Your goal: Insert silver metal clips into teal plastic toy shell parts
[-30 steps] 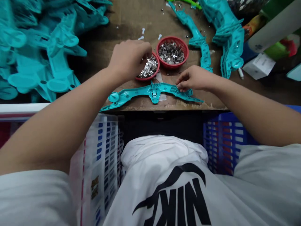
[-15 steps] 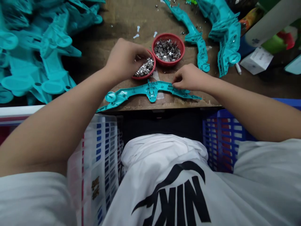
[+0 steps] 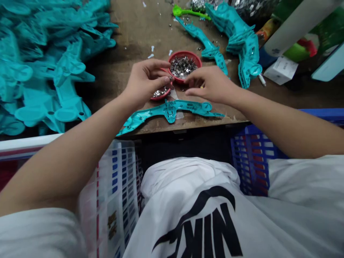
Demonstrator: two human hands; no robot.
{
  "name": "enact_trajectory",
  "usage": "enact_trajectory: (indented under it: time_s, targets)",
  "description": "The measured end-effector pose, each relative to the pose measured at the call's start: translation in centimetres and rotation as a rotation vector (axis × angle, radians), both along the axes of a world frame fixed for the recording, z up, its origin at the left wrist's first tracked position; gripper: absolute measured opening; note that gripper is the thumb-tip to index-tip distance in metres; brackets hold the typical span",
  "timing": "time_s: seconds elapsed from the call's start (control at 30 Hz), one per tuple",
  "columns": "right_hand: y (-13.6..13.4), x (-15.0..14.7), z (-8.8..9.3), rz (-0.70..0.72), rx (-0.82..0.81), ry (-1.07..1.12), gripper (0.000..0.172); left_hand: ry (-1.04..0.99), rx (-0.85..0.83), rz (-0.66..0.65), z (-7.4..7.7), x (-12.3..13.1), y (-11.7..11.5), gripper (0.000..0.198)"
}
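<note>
Across a worn cardboard-covered table [image 3: 134, 36], we are working with both hands above two red plastic baskets. Our left hand [image 3: 146, 84] is curving over the smaller red basket [image 3: 161, 96], which is holding silver metal pieces [image 3: 160, 93], and its grip is standing open. Our right hand [image 3: 209, 84] is reaching in from three o'clock, its fingertips [image 3: 188, 81] just beside the larger red basket [image 3: 197, 61], but we cannot tell whether that grip is closed on anything. A teal plastic moulding [image 3: 169, 111] is lying at six o'clock, just below both hands. A heap of teal mouldings [image 3: 51, 82] is sitting at nine o'clock, and more teal mouldings [image 3: 242, 44] are lying at one o'clock. A blue plastic crate [image 3: 252, 157] is standing below the table's edge at four o'clock, and a white plastic crate [image 3: 113, 190] at eight o'clock.
</note>
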State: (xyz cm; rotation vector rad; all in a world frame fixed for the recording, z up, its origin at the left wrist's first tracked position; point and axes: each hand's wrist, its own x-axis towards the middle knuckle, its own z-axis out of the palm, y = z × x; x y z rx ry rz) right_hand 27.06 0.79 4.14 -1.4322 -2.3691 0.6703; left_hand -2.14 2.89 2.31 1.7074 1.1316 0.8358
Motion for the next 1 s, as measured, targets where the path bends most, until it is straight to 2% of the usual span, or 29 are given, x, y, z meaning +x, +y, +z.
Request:
enact_trajectory:
  time_s: [0.07,0.13,0.2,0.3,0.4,0.5,0.6,0.77,1.0]
  targets:
    - [-0.7,-0.5,1.4,-0.031,0.016,0.098,0.050,-0.136,0.021,-0.017,-0.8,0.5,-0.4,0.076]
    - [-1.6,-1.3,2.2,-0.035,0.017,0.134,0.045,-0.167,0.014,-0.030,-1.1,1.2,-1.4,0.066]
    - [-2.3,-1.9,2.3,-0.027,0.035,0.126,0.036,-0.144,0.005,-0.024,-1.2,1.7,-2.4,0.059]
    - [-2.2,-2.1,1.9,0.021,0.061,0.042,0.033,-0.045,0.035,-0.040,-1.4,1.8,-3.0,0.049]
    - [-0.5,-0.9,0.9,0.097,0.058,-0.057,0.035,0.241,0.171,-0.185,-2.1,1.5,-2.7,0.043]
    - [1.8,1.0,-1.1,0.235,0.001,-0.092,0.037,0.589,0.290,-0.476,-2.9,1.4,-2.6,0.050]
    - [3.6,2.3,-3.4,0.405,-0.073,-0.078,0.037,0.742,0.331,-0.641,-3.5,1.4,-2.6,0.049]
    - [4.6,2.4,-5.9,0.532,-0.161,-0.077,0.034,0.739,0.360,-0.693,-4.0,1.4,-2.3,0.046]
    - [3.8,1.6,-6.9,0.580,-0.174,-0.038,0.027,0.766,0.429,-0.683,-4.3,1.2,-2.5,0.050]
